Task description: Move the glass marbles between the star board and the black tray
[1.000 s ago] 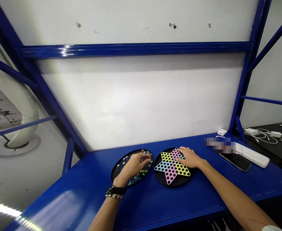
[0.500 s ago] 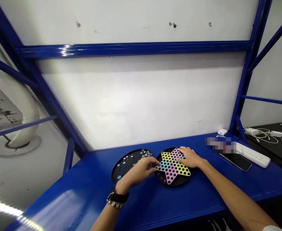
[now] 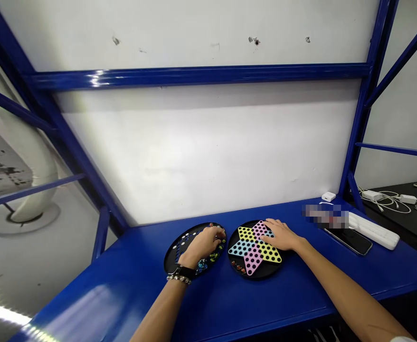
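My left hand (image 3: 202, 246) curls over a round black marble board (image 3: 173, 254), its fingertips down among the coloured glass marbles (image 3: 213, 257) near the right rim. Whether it holds any is hidden. My right hand (image 3: 280, 236) rests flat, holding nothing, on a star-shaped Chinese checkers board (image 3: 253, 259) with yellow, pink and blue points and black holes. That board sits on a round black base, and a few small dark red marbles (image 3: 238, 267) lie at its lower left.
Both boards sit on a glossy blue metal table (image 3: 101, 289). To the right lie a black phone (image 3: 351, 241), a white power strip (image 3: 372, 231) and a white charger (image 3: 328, 196). A blurred patch (image 3: 325, 216) covers something beyond the phone. Blue steel frame bars rise behind.
My left hand has moved back left, from the star board's left point to over the round marble board. My right hand stays in place on the star board.
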